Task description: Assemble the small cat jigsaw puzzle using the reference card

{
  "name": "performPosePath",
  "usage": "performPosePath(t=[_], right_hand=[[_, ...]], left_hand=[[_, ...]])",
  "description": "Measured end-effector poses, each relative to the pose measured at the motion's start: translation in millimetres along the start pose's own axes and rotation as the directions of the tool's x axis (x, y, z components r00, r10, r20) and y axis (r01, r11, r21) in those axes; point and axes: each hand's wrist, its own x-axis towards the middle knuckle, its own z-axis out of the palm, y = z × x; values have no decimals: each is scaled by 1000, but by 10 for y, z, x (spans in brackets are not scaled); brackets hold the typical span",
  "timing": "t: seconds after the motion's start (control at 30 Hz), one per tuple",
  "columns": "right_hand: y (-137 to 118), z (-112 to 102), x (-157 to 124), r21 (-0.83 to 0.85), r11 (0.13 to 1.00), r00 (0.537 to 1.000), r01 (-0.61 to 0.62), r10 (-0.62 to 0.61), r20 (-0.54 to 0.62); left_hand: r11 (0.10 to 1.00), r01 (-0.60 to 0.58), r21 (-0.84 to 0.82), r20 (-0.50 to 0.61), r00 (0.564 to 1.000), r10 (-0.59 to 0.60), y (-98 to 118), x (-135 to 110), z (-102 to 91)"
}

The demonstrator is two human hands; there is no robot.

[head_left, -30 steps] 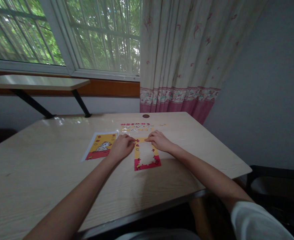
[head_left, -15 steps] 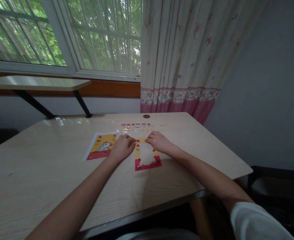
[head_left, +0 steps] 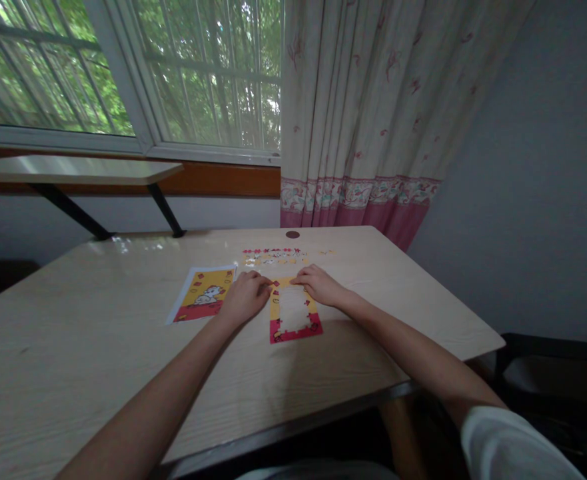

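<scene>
A jigsaw frame [head_left: 293, 325] with yellow sides and a red bottom lies on the wooden table [head_left: 98, 373]; its middle is hollow. My left hand [head_left: 244, 297] is curled at the frame's top left corner, fingertips pinched on its edge. My right hand [head_left: 319, 285] rests at the top right corner with fingers bent down onto the top edge. Whether either hand holds a loose piece is hidden. A printed picture sheet [head_left: 202, 302] of a white animal on yellow and red lies left of my left hand. Several loose puzzle pieces [head_left: 274, 255] are spread in a row behind the frame.
A small brown round cap [head_left: 292, 234] sits near the table's far edge. A narrow shelf on black brackets [head_left: 73, 170] runs under the window at the left. A cream and pink curtain [head_left: 363, 120] hangs behind the table. The table's right edge drops off near a dark chair [head_left: 553, 373].
Both hands stay at the frame's top corners, with only slight finger movement. The view has shifted a little.
</scene>
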Motion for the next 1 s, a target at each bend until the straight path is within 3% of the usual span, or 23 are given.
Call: performPosePath(t=[0.3,0.47,0.67,0.87,1.0], right_hand=[[-11,-118,-34,-20,999,998,43,-42,47],[191,-210,-93,-31,999,999,31,-31,14],[745,-383,-282,-153,969,980,-192,198,20],[1177,-531,-541,-243,845,875,-476,484,-27],[1252,-546,-584,-252,810,840,-530,541,-28]], left_hand=[[998,-48,-27,24,999,48,-34,5,-19],[989,-149,-15,46,988,150,-91,-1,-52],[967,-254,15,45,966,253,-199,18,-111],[955,-296,-17,48,954,297,-245,25,-127],[957,-289,-38,70,954,291,-203,16,-122]])
